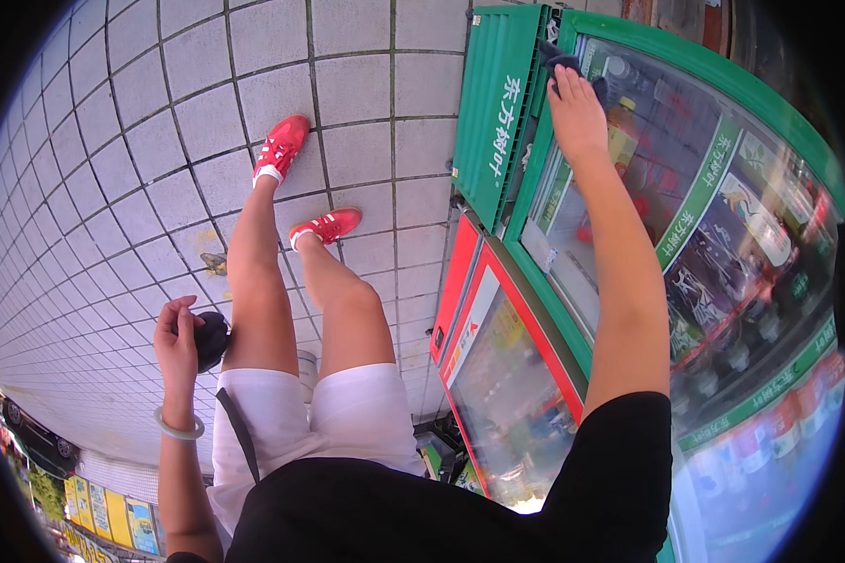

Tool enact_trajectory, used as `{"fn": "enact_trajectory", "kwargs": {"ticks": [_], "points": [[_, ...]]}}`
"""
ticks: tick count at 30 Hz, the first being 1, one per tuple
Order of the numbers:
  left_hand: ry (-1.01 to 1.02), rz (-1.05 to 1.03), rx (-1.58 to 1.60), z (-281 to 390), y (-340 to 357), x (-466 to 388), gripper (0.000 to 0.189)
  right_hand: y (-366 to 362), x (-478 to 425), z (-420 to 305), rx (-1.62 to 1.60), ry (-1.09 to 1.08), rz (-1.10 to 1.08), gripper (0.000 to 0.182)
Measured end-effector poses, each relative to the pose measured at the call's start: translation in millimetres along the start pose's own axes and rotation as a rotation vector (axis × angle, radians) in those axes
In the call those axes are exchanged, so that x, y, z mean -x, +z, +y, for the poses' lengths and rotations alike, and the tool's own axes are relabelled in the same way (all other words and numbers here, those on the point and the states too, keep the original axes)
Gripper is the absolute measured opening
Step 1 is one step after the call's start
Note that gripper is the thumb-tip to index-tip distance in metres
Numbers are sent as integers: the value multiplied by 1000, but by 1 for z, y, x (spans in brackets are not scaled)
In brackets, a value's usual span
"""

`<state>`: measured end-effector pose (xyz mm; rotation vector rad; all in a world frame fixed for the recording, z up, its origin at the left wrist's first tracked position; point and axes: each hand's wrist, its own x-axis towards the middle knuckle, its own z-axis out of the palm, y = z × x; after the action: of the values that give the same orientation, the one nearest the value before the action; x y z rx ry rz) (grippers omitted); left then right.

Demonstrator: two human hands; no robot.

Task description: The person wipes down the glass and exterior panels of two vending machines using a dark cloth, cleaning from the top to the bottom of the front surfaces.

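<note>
My right hand [579,119] reaches out at the upper right. Its fingers press a dark cloth [563,62] to the glass door of a green-framed display fridge [648,41], near the door's lower end. Bottled drinks, among them one with a yellow cap [623,116], stand behind the glass. My left hand [176,334], with a pale bangle [178,424] on the wrist, is low beside my leg. Its fingers are curled on a black bundled thing [213,343], too plain to tell whether cloth or pouch.
Below the green door is a louvred green panel [496,91]. A red-framed glass-door fridge [514,394] stands beside it. Pale square paving [352,84] lies underfoot, with a small brownish scrap [214,263] on it. A white bucket [308,369] shows between my legs. A dark car [39,436] is at far left.
</note>
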<state>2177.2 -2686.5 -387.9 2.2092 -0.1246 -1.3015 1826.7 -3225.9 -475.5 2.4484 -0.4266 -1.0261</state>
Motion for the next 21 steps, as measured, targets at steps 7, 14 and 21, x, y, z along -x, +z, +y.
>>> {"fn": "enact_trajectory", "kwargs": {"ticks": [7,14,21], "points": [[20,7,26,8,-5,11,20,55,191,-147,-522,-217,-506,41],[72,-4,55,10,-10,29,20,-14,300,-143,-346,-26,-393,44],[205,-82,46,44,7,41,19,-202,464,-28,3,450,-44,39]]}}
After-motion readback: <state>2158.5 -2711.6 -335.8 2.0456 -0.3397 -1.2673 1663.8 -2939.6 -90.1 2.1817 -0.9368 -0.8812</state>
